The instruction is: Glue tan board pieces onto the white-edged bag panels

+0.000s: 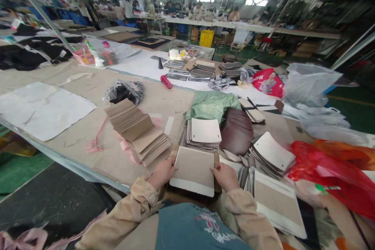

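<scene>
A flat beige panel point(193, 168) with a white lower edge and rounded corners lies in front of my body. My left hand point(163, 172) pinches its left edge and my right hand point(226, 175) pinches the right edge. Behind it sits a stack of cream panels point(205, 131), each with a small dark slot near the corner. Close to my left hand are two bundles of tan rectangular sheets point(152, 146), partly fanned. Beneath the held panel shows brown cardboard, mostly hidden. Dark brown panels point(237, 131) lie behind my right hand.
At right, more panel stacks point(272, 154) stand near a red plastic bag point(334, 175) and another person's hand point(309, 191). A green bag point(212, 105), a pink cylinder point(166, 82) and a white sheet point(43, 109) lie on the table. People work at benches farther back.
</scene>
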Available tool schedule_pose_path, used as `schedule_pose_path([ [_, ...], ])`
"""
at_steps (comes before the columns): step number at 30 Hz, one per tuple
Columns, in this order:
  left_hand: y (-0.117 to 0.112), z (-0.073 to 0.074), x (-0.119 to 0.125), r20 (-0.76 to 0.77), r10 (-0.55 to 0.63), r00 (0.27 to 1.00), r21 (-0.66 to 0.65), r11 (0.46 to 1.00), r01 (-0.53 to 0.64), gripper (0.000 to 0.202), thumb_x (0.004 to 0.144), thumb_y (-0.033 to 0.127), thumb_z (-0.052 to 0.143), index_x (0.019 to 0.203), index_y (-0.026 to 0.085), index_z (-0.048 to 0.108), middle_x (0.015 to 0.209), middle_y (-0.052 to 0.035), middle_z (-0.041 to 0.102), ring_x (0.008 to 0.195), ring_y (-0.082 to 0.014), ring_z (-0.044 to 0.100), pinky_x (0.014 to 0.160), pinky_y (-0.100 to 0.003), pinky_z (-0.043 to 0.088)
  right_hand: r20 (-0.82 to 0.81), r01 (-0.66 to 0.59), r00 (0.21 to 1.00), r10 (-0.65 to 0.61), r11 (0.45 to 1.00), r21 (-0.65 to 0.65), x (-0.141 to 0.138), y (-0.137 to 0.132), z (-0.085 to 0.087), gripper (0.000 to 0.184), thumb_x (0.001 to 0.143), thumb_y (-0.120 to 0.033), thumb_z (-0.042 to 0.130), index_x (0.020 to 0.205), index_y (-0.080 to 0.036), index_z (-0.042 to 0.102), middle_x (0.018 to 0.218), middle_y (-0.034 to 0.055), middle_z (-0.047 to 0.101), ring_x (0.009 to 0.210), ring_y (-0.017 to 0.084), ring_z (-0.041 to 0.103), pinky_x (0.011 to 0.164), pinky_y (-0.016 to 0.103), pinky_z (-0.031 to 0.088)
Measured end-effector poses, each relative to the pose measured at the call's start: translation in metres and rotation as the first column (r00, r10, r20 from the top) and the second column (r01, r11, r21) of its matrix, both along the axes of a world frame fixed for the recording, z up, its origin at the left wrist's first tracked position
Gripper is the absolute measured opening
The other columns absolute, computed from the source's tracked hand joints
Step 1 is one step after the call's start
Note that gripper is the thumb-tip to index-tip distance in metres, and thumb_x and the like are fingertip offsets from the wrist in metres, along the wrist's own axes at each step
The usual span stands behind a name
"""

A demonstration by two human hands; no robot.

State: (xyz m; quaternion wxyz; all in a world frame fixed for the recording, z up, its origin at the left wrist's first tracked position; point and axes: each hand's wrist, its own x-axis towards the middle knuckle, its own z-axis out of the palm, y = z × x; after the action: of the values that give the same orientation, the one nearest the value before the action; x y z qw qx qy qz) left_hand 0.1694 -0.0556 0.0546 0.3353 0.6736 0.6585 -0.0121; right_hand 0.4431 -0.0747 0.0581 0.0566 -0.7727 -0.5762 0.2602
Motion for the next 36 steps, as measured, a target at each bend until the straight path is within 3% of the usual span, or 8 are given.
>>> schedule_pose_path([
  [4,-0.001,0.006,-0.002,0.044,-0.049,0.998,0.01,0.999,0.049,0.021,0.08,0.035,0.057,0.092,0.019,0.051,0.085,-0.0049,0.064,0.082,-0.0224,0.062,0.067,-0.028,0.039,0.026,-0.035,0.999,0.035,0.999,-0.018,-0.001,0.005,0.003,0.016,0.076,-0.034,0.059,0.067,-0.021,0.063,0.075,0.0068,0.068,0.077,0.024,0.062,0.064,0.031,0.036],
  [9,-0.003,0.015,-0.008,0.12,-0.123,0.985,-0.011,0.992,0.125,0.061,0.055,0.035,0.081,0.105,0.02,0.049,0.087,-0.0018,0.065,0.082,-0.0226,0.063,0.065,-0.026,0.041,0.046,-0.076,0.996,0.079,0.996,-0.051,-0.001,0.009,0.005,0.015,0.076,-0.033,0.058,0.068,-0.021,0.061,0.075,0.0084,0.067,0.077,0.025,0.061,0.063,0.032,0.036],
  [11,-0.004,0.015,-0.009,0.124,-0.134,0.983,-0.02,0.99,0.138,0.069,0.051,0.032,0.083,0.109,0.019,0.048,0.086,-0.0021,0.065,0.083,-0.0238,0.063,0.065,-0.026,0.041,0.053,-0.087,0.995,0.09,0.994,-0.064,-0.001,0.01,0.004,0.015,0.077,-0.033,0.057,0.068,-0.021,0.061,0.075,0.0088,0.066,0.077,0.026,0.061,0.062,0.032,0.035],
  [20,-0.005,0.014,-0.006,0.102,-0.154,0.983,-0.036,0.987,0.159,0.062,0.062,0.026,0.076,0.116,0.017,0.045,0.086,-0.0033,0.066,0.082,-0.0227,0.064,0.069,-0.027,0.044,0.075,-0.11,0.99,0.117,0.99,-0.086,-0.001,0.011,0.004,0.016,0.078,-0.033,0.056,0.069,-0.02,0.06,0.076,0.0084,0.066,0.078,0.025,0.061,0.062,0.031,0.034],
  [23,-0.005,0.017,-0.007,0.101,-0.168,0.981,-0.023,0.985,0.171,0.064,0.063,0.032,0.076,0.117,0.018,0.045,0.09,-0.0037,0.067,0.085,-0.023,0.064,0.071,-0.027,0.045,0.078,-0.118,0.989,0.125,0.989,-0.084,-0.001,0.011,0.004,0.015,0.078,-0.032,0.057,0.069,-0.02,0.061,0.076,0.0074,0.066,0.078,0.024,0.061,0.063,0.03,0.034],
  [26,-0.005,0.018,-0.006,0.085,-0.164,0.983,-0.001,0.986,0.164,0.052,0.076,0.042,0.064,0.117,0.018,0.045,0.096,-0.0061,0.066,0.09,-0.0231,0.064,0.075,-0.028,0.045,0.078,-0.122,0.989,0.129,0.989,-0.082,0.0,0.011,0.003,0.014,0.078,-0.031,0.058,0.07,-0.02,0.061,0.076,0.0064,0.066,0.077,0.022,0.06,0.062,0.029,0.033],
  [29,-0.006,0.013,-0.003,0.039,-0.138,0.99,0.012,0.99,0.138,0.039,0.086,0.04,0.052,0.117,0.017,0.045,0.102,-0.0091,0.066,0.096,-0.0239,0.063,0.079,-0.03,0.044,0.076,-0.121,0.989,0.127,0.99,-0.078,0.0,0.01,0.003,0.014,0.079,-0.031,0.059,0.071,-0.02,0.062,0.076,0.0057,0.066,0.077,0.021,0.06,0.063,0.028,0.033],
  [36,-0.005,0.004,0.002,-0.03,-0.123,0.992,0.008,0.992,0.123,0.051,0.085,0.029,0.053,0.131,0.017,0.033,0.11,-0.0113,0.065,0.1,-0.0242,0.063,0.082,-0.03,0.044,0.064,-0.11,0.991,0.114,0.992,-0.066,0.0,0.008,0.003,0.016,0.079,-0.034,0.058,0.071,-0.02,0.062,0.075,0.0049,0.066,0.076,0.021,0.06,0.064,0.028,0.034],
])
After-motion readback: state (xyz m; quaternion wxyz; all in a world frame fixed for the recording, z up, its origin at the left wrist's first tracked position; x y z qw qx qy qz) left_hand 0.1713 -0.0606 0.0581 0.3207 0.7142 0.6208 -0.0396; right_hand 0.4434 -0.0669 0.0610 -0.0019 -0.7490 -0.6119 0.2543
